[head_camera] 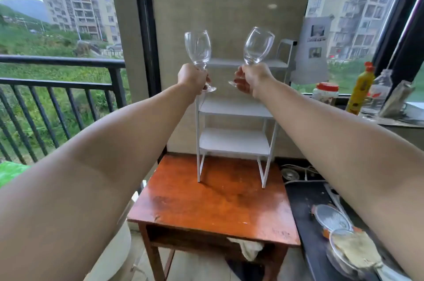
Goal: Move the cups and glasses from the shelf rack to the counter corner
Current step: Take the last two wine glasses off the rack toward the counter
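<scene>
A white three-tier shelf rack (234,140) stands on a small reddish wooden table (213,207) against the wall. Its visible shelves hold nothing. My left hand (191,77) grips the stem of a clear wine glass (198,50), held upright in front of the rack's top shelf. My right hand (251,79) grips the stem of a second clear wine glass (258,45), tilted slightly right. Both glasses are lifted off the rack, side by side and apart.
A dark counter (305,207) runs along the right, carrying metal strainers (332,217), a cloth-filled bowl (353,253) and cables. On the window ledge stand a yellow bottle (360,90), a clear bottle (378,92) and a red-lidded jar (325,92). A black railing (57,88) is on the left.
</scene>
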Demonstrator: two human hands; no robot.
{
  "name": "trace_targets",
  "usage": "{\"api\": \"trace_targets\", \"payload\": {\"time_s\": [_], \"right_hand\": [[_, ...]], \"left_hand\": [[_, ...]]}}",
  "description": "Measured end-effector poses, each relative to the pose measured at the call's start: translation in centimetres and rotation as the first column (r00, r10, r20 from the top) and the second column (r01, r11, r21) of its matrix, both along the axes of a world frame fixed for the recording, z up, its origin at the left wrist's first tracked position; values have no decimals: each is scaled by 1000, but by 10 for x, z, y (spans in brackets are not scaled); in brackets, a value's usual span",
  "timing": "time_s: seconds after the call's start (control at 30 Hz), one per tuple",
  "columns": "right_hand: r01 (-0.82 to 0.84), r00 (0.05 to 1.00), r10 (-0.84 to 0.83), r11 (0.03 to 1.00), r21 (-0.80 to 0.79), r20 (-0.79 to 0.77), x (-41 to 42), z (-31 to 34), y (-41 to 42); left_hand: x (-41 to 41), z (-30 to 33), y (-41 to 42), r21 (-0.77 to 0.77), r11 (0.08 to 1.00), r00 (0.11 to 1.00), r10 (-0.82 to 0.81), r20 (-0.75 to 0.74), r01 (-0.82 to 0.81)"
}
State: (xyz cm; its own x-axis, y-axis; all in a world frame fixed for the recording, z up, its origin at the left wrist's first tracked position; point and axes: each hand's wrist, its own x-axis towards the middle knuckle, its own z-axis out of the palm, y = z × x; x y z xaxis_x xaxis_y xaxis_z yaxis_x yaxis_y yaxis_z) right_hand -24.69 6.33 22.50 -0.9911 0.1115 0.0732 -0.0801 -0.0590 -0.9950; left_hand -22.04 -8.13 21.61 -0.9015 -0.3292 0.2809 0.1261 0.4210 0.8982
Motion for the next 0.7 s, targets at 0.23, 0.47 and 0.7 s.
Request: {"api": "trace_targets", "payload": {"time_s": [0.23, 0.47, 0.7], "right_hand": [[-19, 978, 31, 998, -61, 205, 110, -92, 12], [88, 927, -65, 995, -47, 370, 192, -166, 61], [250, 836, -215, 968, -1, 505, 280, -241, 144]], "left_hand": [[95, -91, 14, -7, 991, 964, -128, 233, 133], [160, -169, 51, 24, 967, 877, -239, 416, 253], [213, -235, 118, -34, 928, 795, -298, 529, 370]]}}
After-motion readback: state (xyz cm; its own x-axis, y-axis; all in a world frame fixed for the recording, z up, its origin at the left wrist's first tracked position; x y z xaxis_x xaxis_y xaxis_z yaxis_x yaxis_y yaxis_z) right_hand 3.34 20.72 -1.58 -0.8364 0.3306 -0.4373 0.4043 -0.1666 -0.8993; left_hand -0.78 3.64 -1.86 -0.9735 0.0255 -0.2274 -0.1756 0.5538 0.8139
